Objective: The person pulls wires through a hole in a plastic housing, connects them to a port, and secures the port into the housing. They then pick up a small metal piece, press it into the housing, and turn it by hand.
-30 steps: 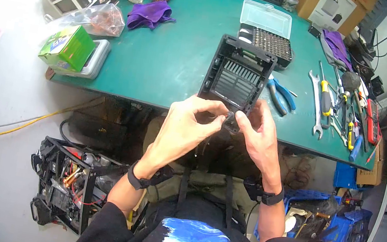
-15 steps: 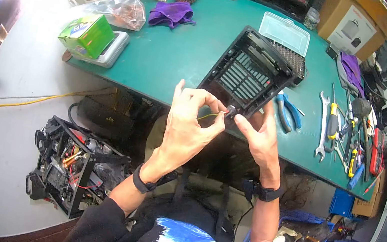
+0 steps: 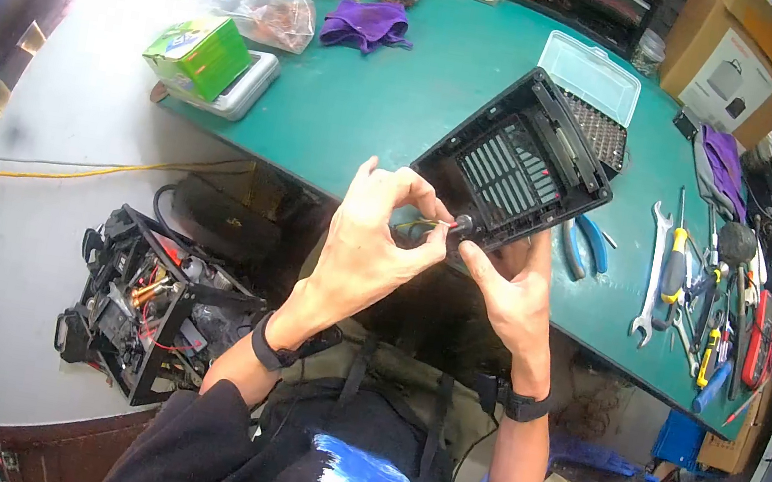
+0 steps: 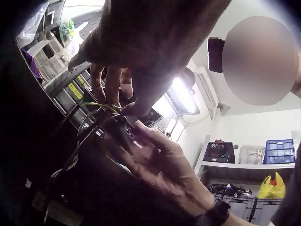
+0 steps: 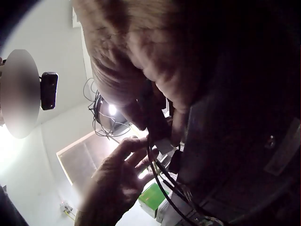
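Note:
A black plastic housing (image 3: 512,175) with a slotted vent is held tilted over the table's front edge. My right hand (image 3: 516,297) grips its near corner, thumb on top and fingers underneath. Beside that thumb sits a small dark round part (image 3: 464,222). The thumb and forefinger of my left hand (image 3: 370,249) pinch thin wires right at this part; one is a yellow-green wire (image 3: 422,223). Several more wires (image 4: 84,136) hang below the fingers in the left wrist view. Dark cables (image 5: 162,186) trail down past the hands in the right wrist view.
Blue pliers (image 3: 590,245), an open-ended wrench (image 3: 651,273) and a yellow screwdriver (image 3: 676,262) lie to the right. Behind the housing is an open case (image 3: 590,71). A green box (image 3: 198,55) and purple cloth (image 3: 364,26) are at left. An open-framed machine (image 3: 159,306) stands on the floor.
The housing has turned clockwise, its far end swinging right. The yellow-green wire has come into view at my left fingers. The head view has shifted, so the table appears rotated.

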The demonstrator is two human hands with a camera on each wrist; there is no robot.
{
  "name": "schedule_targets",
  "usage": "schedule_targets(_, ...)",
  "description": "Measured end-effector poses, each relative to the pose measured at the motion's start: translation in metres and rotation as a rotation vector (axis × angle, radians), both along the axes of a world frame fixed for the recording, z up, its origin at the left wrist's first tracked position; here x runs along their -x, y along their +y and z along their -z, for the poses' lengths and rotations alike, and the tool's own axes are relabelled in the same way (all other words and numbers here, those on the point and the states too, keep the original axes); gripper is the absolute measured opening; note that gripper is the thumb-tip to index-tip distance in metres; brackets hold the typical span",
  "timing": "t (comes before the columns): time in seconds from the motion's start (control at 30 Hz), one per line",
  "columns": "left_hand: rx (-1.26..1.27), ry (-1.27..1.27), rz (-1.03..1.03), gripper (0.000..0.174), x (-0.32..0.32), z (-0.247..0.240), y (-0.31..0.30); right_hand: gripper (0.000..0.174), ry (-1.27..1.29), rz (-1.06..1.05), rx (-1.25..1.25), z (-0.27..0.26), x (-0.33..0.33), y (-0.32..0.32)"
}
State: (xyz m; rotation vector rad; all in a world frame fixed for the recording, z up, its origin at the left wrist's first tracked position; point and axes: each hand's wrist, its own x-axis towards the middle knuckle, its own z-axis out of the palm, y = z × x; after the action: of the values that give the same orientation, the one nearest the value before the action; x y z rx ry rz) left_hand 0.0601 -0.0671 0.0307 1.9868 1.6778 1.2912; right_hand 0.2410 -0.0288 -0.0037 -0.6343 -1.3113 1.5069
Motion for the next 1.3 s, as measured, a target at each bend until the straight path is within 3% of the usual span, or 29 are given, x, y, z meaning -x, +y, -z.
schedule_targets(0.07, 0.008, 0.018, -0.014, 0.026, -0.001, -0.001, 0.000, 0.074, -0.006, -0.004, -0.001, 0.000, 0.000, 0.000)
schedule_targets(0.13, 0.107, -0.204, 0.037, 0.025, -0.003, 0.000, 0.002, 0.073, 0.024, -0.021, 0.005, 0.001, 0.000, 0.000)
schedule_targets(0.37, 0.087, -0.167, 0.015, 0.022, -0.007, 0.004, 0.000, 0.067, 0.056, -0.044, -0.009, 0.006, 0.002, 0.001)
schedule_targets(0.43, 0.095, -0.082, -0.084, 0.022, -0.012, 0.005, -0.003, 0.066, 0.077, -0.043, -0.033, 0.007, 0.002, 0.002)
schedule_targets(0.57, 0.146, -0.159, -0.074, 0.021, -0.008, -0.001, -0.011, 0.065, 0.070, -0.044, -0.057, 0.005, 0.002, 0.001)
schedule_targets(0.63, 0.320, -0.290, 0.042, 0.020, 0.004, -0.008, -0.011, 0.064, 0.072, -0.023, -0.051, 0.007, 0.002, 0.001)
schedule_targets(0.73, 0.443, -0.218, 0.067, 0.017, 0.017, -0.020, -0.010, 0.063, 0.069, -0.036, -0.003, 0.004, 0.002, -0.002)
schedule_targets(0.93, 0.157, 0.044, 0.092, 0.019, 0.022, -0.022, -0.010, 0.062, 0.066, -0.039, -0.034, 0.006, 0.004, -0.002)
schedule_targets(1.07, 0.111, -0.005, 0.109, 0.019, 0.020, -0.025, -0.006, 0.062, 0.077, -0.002, -0.040, 0.007, 0.004, -0.002)
schedule_targets(1.17, 0.493, -0.073, 0.160, 0.024, 0.033, -0.034, 0.001, 0.062, 0.072, 0.062, -0.050, 0.007, 0.002, -0.002)
schedule_targets(1.3, 0.636, -0.343, 0.297, 0.030, 0.066, -0.015, 0.009, 0.063, 0.013, 0.101, -0.043, 0.008, 0.000, 0.001)
